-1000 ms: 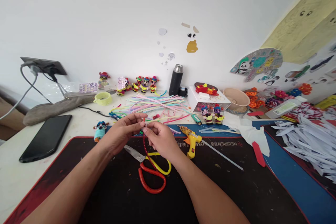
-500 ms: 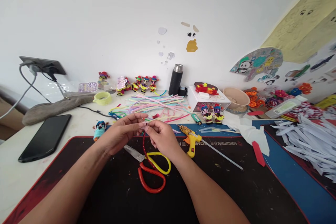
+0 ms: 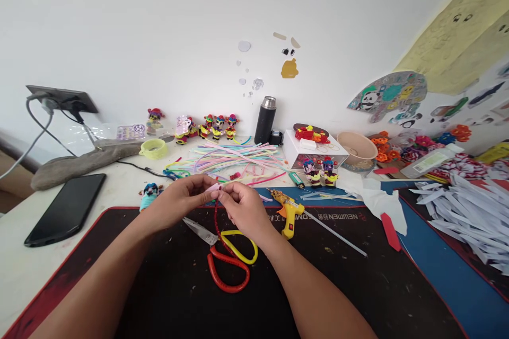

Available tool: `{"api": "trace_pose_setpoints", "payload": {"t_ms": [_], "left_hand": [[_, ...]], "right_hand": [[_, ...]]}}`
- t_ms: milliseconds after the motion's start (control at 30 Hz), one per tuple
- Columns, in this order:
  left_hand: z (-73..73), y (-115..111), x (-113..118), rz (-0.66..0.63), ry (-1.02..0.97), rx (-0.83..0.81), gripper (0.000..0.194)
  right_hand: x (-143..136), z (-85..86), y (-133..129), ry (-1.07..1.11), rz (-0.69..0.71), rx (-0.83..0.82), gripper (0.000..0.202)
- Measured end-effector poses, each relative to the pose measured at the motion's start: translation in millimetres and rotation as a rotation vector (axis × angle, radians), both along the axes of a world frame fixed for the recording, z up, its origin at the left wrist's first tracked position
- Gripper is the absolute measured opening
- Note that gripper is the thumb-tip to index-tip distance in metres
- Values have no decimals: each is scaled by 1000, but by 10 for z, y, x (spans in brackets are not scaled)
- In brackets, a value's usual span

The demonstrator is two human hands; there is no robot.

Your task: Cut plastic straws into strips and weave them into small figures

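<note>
My left hand (image 3: 181,198) and my right hand (image 3: 244,206) meet fingertip to fingertip above the back of the black mat. Between the left thumb and fingers is a small pale pink piece (image 3: 213,188). The right thumb and forefinger pinch the upper end of a dark red sparkly strip (image 3: 216,217), close against the pink piece. This strip hangs down across scissors (image 3: 228,266) with one red and one yellow handle, lying on the mat. The fingertips partly hide where strip and pink piece meet.
A yellow glue gun (image 3: 291,217) lies right of my hands. Pastel pipe cleaners (image 3: 238,158), a black flask (image 3: 265,119) and small figures (image 3: 218,127) stand or lie behind. A phone (image 3: 66,209) is at left, paper strips (image 3: 465,217) at right.
More of the pink piece now shows between my fingertips. My left fingers have curled and shifted slightly left. The whole view has moved a little.
</note>
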State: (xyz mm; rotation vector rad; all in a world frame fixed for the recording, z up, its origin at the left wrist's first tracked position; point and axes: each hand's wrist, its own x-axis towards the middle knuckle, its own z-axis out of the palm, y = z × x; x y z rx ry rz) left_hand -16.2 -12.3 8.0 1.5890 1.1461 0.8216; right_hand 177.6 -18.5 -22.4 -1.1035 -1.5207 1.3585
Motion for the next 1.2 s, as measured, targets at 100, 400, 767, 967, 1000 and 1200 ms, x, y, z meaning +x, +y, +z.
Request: {"api": "trace_pose_setpoints", "payload": {"t_ms": [100,400,767,967,1000,1200], "left_hand": [[29,1,-31,2,32,-4,47],[23,29,-95,-8,58,-28,43],[26,30,-97,-6,136,-31,43],[-48,44,-26,102,32,-40,41],[-54,44,-14,125,20,-34,42],[-10,18,15,194,-23,-39,42]], "right_hand": [[-2,19,-21,-76,-3,32,26],[-19,28,-42,-244,-4,171,19],[-31,67,-88,-326,3,198,14],[-22,51,-66,-241,8,144,21],[-20,47,-62,-221,12,129,23],[-11,51,-61,-162,56,35,24]]}}
